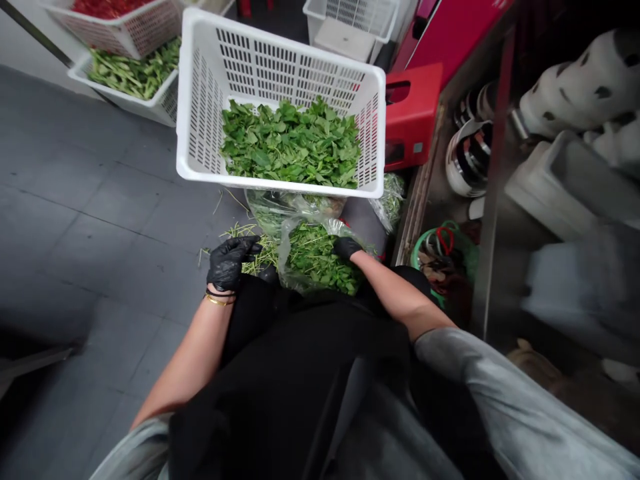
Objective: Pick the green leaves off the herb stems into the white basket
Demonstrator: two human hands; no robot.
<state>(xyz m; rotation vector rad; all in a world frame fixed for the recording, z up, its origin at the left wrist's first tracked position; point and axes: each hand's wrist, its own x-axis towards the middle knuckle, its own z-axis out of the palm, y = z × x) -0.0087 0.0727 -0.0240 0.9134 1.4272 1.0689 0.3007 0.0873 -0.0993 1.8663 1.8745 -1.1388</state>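
Observation:
My left hand (231, 261), in a black glove, is held over cut stems (267, 252) lying on the floor. Its fingers are bent and pressed together; whatever they pinch is too small to make out. My right hand (346, 248), also gloved in black, is curled at the leafy greens (320, 257) in an open clear plastic bag (286, 250) between my legs. Leaves hide its fingertips. Just beyond the bag, a white slotted basket (280, 183) holds a layer of loose green leaves (293, 143).
Another bag of greens (273, 208) sits under the basket's near edge. White baskets with green stalks (133, 73) and red produce (107, 7) stand far left. At right are a red plastic stool (425, 120), a green basket (467, 250) and a metal shelf (493, 220) with containers.

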